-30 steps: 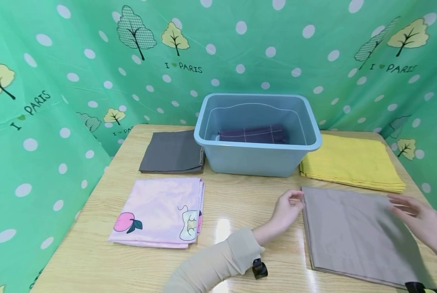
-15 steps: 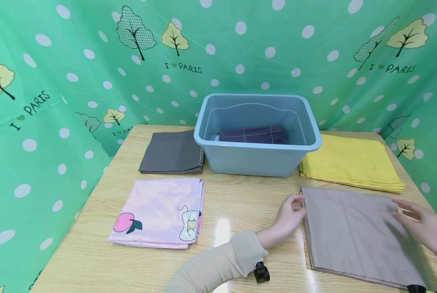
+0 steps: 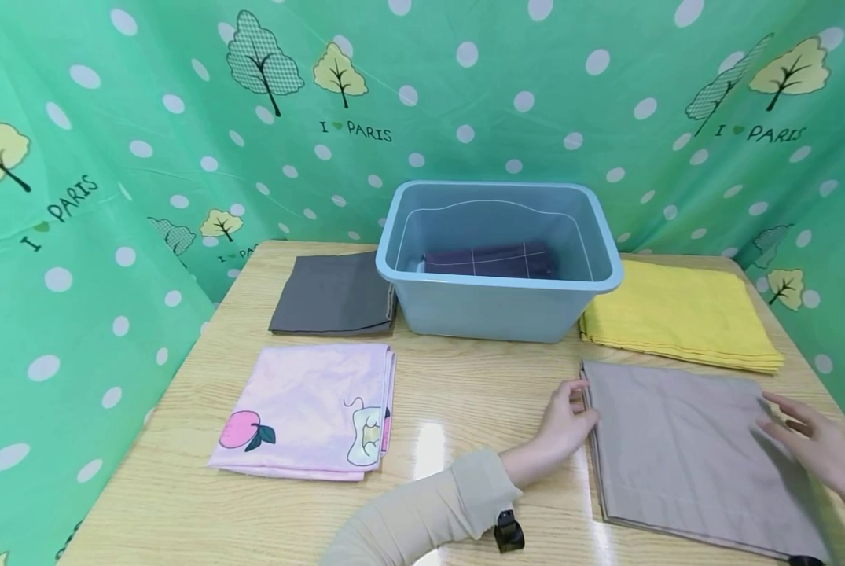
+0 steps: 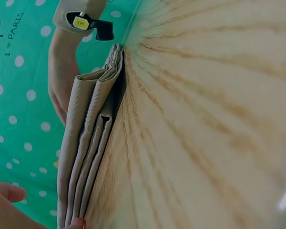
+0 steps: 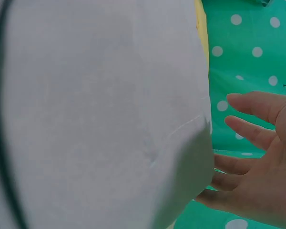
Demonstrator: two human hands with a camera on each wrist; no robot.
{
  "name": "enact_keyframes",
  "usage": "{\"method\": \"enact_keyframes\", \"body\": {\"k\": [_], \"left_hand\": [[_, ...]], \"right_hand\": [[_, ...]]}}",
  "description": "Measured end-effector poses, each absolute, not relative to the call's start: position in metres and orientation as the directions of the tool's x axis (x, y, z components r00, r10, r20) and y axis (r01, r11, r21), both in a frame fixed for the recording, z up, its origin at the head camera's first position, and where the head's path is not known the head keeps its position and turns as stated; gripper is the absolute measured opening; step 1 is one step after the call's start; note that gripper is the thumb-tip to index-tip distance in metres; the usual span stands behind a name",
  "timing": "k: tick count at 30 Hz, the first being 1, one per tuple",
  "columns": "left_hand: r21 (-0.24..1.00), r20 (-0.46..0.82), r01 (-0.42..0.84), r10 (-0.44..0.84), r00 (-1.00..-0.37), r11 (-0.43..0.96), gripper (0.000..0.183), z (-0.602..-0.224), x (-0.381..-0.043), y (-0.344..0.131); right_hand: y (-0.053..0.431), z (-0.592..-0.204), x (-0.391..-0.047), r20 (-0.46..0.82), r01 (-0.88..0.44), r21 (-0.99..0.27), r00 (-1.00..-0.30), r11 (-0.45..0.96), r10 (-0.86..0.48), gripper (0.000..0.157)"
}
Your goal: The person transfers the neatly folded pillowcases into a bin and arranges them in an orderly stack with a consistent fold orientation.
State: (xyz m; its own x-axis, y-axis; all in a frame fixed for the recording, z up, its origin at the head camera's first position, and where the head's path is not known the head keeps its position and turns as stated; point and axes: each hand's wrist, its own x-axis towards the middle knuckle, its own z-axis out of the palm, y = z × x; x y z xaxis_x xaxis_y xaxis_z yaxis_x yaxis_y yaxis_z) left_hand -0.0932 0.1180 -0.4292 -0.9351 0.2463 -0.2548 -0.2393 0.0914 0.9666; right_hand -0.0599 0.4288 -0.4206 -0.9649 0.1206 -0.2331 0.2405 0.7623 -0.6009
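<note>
A grey-brown folded cloth [image 3: 684, 448] lies flat at the right of the table, its layers stacked evenly in the left wrist view. At its left edge is my left hand [image 3: 562, 426], with a fingertip [image 4: 77, 223] right against the stacked folds and the thumb apart from the finger. My right hand [image 3: 818, 446] reaches over the cloth's right edge. Its fingers [image 5: 236, 163] are spread and relaxed in the right wrist view, lower fingertips at the cloth's border, and its shadow falls across the fabric.
A blue plastic bin [image 3: 489, 310] stands at the back with a dark purple checked cloth [image 3: 493, 261] inside. A yellow folded cloth [image 3: 680, 314] lies right of it, a dark grey one [image 3: 333, 295] left. Nearer left is a pink folded cloth [image 3: 309, 401] with a peach print.
Both hands have moved slightly toward the person along the grey-brown cloth's sides, the left fingers now closer in against its left edge. The cloths and bin stay put.
</note>
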Motion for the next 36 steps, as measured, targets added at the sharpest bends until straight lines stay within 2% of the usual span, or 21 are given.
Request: {"method": "enact_keyframes", "body": {"k": [9,19,27,36], "left_hand": [[0.960,-0.270,-0.237,0.263,-0.926,0.149,0.043,-0.428,-0.091,0.121],[0.951,-0.275,-0.214,0.291,-0.916,0.224,0.043,-0.428,-0.088,0.123],[0.942,-0.323,-0.273,0.312,-0.893,0.193,0.043,-0.429,-0.088,0.126],[0.935,-0.352,-0.321,0.295,-0.888,0.151,0.041,-0.433,-0.088,0.128]], "right_hand": [[0.438,-0.433,-0.060,-0.273,0.260,-0.575,-0.955,0.776,0.117,0.070],[0.439,-0.437,-0.061,-0.248,0.255,-0.551,-0.959,0.795,0.136,0.066],[0.442,-0.440,-0.062,-0.276,0.300,-0.538,-0.946,0.788,0.172,0.068],[0.446,-0.450,-0.070,-0.378,0.432,-0.521,-0.890,0.737,0.254,0.086]]}}
